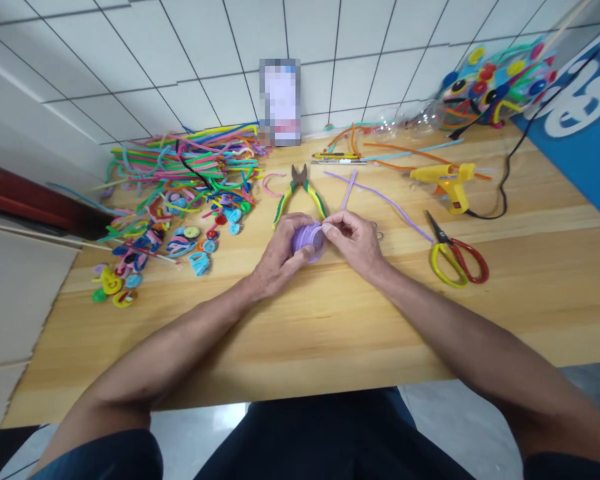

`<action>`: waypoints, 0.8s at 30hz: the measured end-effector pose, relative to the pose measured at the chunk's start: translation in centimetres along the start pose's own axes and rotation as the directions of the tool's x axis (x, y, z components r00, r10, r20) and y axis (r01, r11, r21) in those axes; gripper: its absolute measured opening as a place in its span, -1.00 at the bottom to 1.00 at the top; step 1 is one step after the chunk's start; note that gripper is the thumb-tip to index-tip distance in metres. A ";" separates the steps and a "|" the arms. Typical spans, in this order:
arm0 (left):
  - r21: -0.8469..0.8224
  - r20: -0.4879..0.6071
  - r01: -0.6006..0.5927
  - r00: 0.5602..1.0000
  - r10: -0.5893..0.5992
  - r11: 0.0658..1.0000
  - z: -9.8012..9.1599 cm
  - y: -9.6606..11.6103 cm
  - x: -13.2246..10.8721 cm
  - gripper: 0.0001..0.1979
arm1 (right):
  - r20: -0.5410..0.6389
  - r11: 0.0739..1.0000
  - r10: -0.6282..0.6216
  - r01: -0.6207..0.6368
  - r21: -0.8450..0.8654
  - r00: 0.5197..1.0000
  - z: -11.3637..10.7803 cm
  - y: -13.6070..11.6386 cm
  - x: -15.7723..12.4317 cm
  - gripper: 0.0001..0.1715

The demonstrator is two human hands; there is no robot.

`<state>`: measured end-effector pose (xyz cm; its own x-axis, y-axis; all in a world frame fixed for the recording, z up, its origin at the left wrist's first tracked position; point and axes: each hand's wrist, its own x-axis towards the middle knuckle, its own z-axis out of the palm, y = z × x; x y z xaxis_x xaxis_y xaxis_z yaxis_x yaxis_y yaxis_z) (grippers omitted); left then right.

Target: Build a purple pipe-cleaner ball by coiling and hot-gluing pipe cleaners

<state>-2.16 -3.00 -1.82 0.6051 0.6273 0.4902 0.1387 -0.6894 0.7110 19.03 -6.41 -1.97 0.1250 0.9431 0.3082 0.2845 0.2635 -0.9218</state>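
My left hand [280, 257] is curled around a purple coil of pipe cleaner [307, 238] at the middle of the wooden table [330, 333]. My right hand [353, 237] pinches the coil's right edge with thumb and fingers. A loose purple pipe cleaner [380, 197] trails from the hands toward the back and right. Just behind the hands lie pliers [299, 190] with yellow-green handles.
A heap of coloured pipe cleaners [190, 163] and several small coiled shapes [155, 247] fill the left side. On the right are scissors [455, 257], a yellow glue gun [447, 183] with a black cord, and a bag of coloured pieces [495, 83].
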 end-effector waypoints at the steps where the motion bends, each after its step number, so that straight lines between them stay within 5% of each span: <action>1: -0.002 0.002 0.012 1.000 -0.012 1.000 0.0 0.1 0.0 -0.61 | -0.002 1.000 0.001 -0.001 -0.002 1.000 0.0 0.0 0.0 -0.74; 16: -0.109 -0.016 0.205 0.978 -0.208 0.973 0.0 0.8 -0.3 -0.55 | 0.010 0.999 -0.015 0.015 -0.037 1.000 -0.1 0.1 -0.2 -0.77; 24: -0.152 -0.085 0.235 0.965 -0.249 0.960 0.4 0.6 -0.3 -0.56 | -0.031 0.933 -0.294 0.280 -0.226 0.955 -0.4 -0.7 -1.0 -0.78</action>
<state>-1.97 -3.76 -1.78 0.4824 0.8079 0.3385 0.1562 -0.4595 0.8743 19.11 -7.63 -1.53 0.0653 0.8170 0.5730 0.5152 0.4642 -0.7205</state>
